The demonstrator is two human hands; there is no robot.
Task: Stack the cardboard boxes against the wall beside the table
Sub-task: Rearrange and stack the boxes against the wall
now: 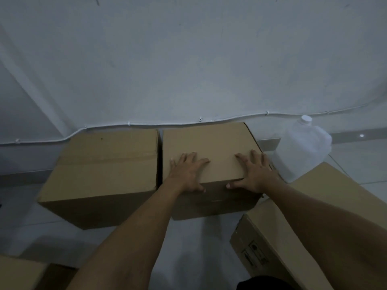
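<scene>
Both hands [219, 174] seemingly flat atop box [207, 143]

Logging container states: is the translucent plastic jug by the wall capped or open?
Capped: a white cap sits on the translucent plastic jug.

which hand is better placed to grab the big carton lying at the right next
Right, likely. The right hand rests on the right side of the middle brown cardboard box, nearest the large printed carton; the left hand is farther away.
</scene>
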